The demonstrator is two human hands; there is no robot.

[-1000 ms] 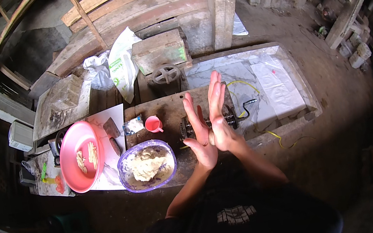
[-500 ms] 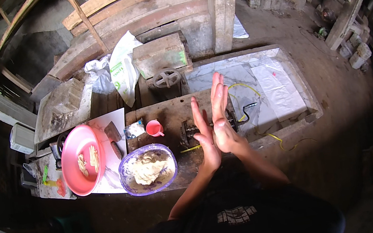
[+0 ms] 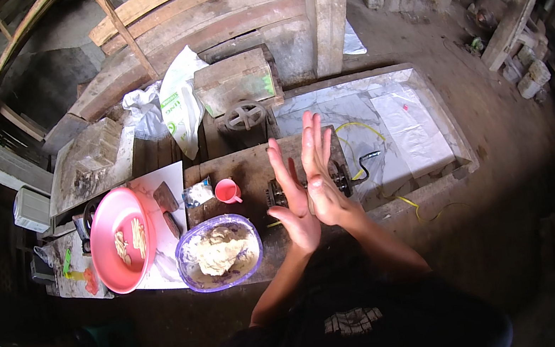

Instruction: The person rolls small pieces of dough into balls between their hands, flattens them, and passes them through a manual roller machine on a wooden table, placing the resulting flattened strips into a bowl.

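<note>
Head view: palms pressed over the bench

Left hand (image 3: 294, 203) and right hand (image 3: 322, 177) meet flat, palm to palm, fingers straight, holding nothing visible. Below them sits a small roller machine (image 3: 343, 179) on the bench (image 3: 248, 170). Left of it stand a pink cup (image 3: 227, 191), a dough bowl (image 3: 219, 252) and a pink basin (image 3: 122, 238).

Single head-worn fisheye view, looking steeply down from above the wooden workbench (image 3: 248, 170). The bench sits centre frame at arm's length; forearms enter from the lower edge below it. Straight beams beyond the bench bow toward the dark circular rim.
</note>
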